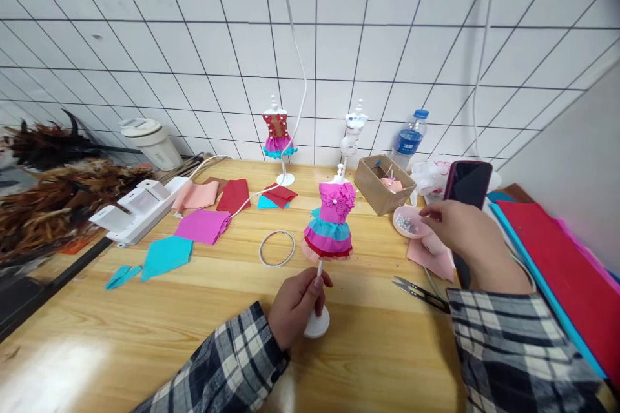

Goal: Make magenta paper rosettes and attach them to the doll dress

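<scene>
My left hand (298,306) is wrapped round the white post of a miniature dress form (338,203), just above its round base. The form wears a magenta bodice with a gathered flower and a pearl-like bead at its centre, above a tiered skirt of turquoise, magenta, red and pale pink. Over at the right, my right hand (465,239) is at the rim of a small pink bowl (398,224) holding small whitish beads. Its thumb and fingertips are drawn together; whether a bead is between them is hidden. Thread snips (421,293) lie below that hand.
Behind stand a dressed form (277,135), a white form (353,132), a cardboard box (380,190) and a water bottle (409,142). A phone (467,182) leans beyond my right hand. Fabric pieces (167,257), a ring (276,249) and a white charging stand (140,210) lie leftward.
</scene>
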Demonstrator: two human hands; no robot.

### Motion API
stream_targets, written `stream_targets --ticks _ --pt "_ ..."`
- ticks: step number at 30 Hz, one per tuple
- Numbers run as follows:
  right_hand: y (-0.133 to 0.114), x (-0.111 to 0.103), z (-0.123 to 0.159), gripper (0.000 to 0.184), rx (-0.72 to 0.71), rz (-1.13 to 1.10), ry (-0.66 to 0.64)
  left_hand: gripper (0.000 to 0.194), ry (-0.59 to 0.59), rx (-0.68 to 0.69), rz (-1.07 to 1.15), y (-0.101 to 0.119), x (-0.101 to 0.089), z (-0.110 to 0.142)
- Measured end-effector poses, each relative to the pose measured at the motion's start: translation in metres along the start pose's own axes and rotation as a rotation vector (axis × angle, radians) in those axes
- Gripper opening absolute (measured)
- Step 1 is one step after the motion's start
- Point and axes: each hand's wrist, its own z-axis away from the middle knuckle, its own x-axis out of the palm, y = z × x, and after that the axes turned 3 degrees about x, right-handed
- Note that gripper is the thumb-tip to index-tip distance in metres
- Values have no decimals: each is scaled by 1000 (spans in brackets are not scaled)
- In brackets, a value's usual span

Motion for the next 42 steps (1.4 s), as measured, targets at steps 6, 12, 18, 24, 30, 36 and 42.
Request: stream_targets --ticks 6,12,18,24,30,36,42 --pt "18 51 -28 20 -108 78 -11 42 -9 -9 15 -5 -2 -3" --pt "28 67 -31 12 -396 -5 266 42 -22 -17 16 -6 -3 -8" --pt "17 60 -34 14 -277 67 -13 41 -46 -20 15 -8 -4 -9" --pt "2 52 -42 19 -69 131 -253 41 -65 -21 16 -11 -4 -7" --pt "-2 51 -42 24 -27 154 -349 42 -63 -20 8 -7 -4 -8" --pt "0 53 -42 25 -29 162 -332 42 -68 -12 1 -6 -4 -8" --pt "-2 48 -40 25 6 177 -317 41 -70 -12 -3 -8 -4 -7"
